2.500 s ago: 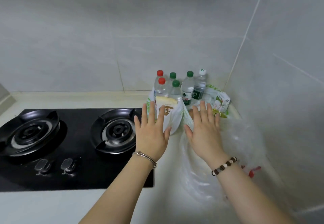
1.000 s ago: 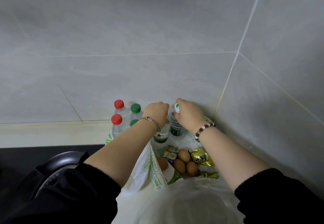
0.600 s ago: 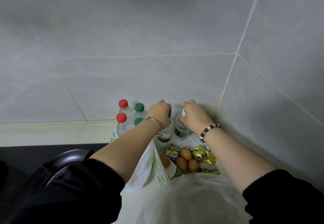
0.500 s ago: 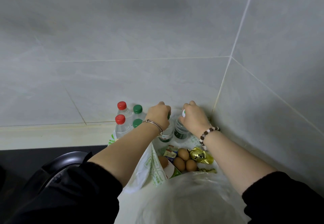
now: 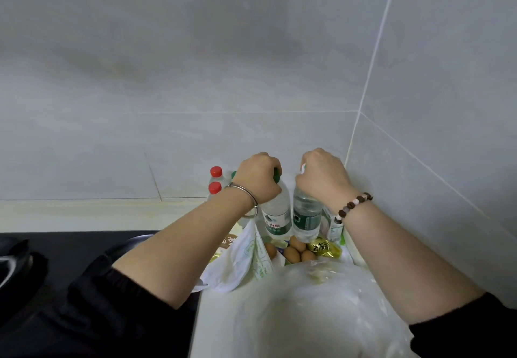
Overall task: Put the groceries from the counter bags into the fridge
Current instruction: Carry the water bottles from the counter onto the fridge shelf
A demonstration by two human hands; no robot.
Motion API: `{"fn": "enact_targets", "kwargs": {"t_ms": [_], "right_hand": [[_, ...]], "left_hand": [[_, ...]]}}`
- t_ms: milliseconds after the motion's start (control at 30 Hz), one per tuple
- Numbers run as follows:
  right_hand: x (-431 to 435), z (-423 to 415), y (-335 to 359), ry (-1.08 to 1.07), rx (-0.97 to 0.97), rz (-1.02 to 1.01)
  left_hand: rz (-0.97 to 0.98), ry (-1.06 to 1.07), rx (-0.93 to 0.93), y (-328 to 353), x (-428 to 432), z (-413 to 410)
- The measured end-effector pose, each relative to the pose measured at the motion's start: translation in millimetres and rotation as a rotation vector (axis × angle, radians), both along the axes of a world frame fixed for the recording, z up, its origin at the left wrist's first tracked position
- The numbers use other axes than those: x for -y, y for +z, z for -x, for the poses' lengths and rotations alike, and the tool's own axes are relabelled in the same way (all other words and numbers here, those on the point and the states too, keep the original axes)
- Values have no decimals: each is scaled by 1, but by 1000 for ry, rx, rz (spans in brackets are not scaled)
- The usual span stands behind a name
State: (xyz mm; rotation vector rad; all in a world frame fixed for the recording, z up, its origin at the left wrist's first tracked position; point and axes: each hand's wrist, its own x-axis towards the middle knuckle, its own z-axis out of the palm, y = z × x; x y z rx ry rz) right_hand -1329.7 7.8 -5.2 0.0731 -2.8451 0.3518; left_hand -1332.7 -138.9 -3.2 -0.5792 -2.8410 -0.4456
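Note:
My left hand [image 5: 258, 177] grips the neck of a green-capped water bottle [image 5: 277, 217]. My right hand [image 5: 321, 174] grips the top of a white-capped bottle with a dark label [image 5: 306, 217]. Both bottles hang raised above the open white grocery bag [image 5: 246, 259]. Inside the bag lie several brown eggs [image 5: 293, 251] and a gold foil packet [image 5: 323, 247]. Two red-capped bottles [image 5: 215, 180] stand behind, against the wall, partly hidden by my left wrist.
A clear plastic bag [image 5: 316, 310] lies on the counter in front of the grocery bag. The black gas hob [image 5: 56, 251] is to the left. Grey tiled walls meet in a corner [image 5: 354, 133] right behind the bottles. A small carton [image 5: 334, 227] stands beside my right wrist.
Both hands reached from flat over the bag to the bottle tops, closed round them, and have now lifted the two bottles up out of the bag.

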Motion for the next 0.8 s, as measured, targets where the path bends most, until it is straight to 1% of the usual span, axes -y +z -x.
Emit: {"fn": "enact_targets", "kwargs": {"t_ms": [267, 467, 633, 800], "right_hand": [[69, -56, 15, 166, 57, 0], [139, -109, 24, 397, 113, -76], [212, -170, 21, 576, 117, -145], [290, -255, 14, 797, 144, -198]], "left_hand": [[28, 90, -34, 19, 65, -74], [60, 235, -9, 23, 134, -149], [56, 397, 8, 20, 196, -234], [43, 613, 26, 11, 258, -347]]}}
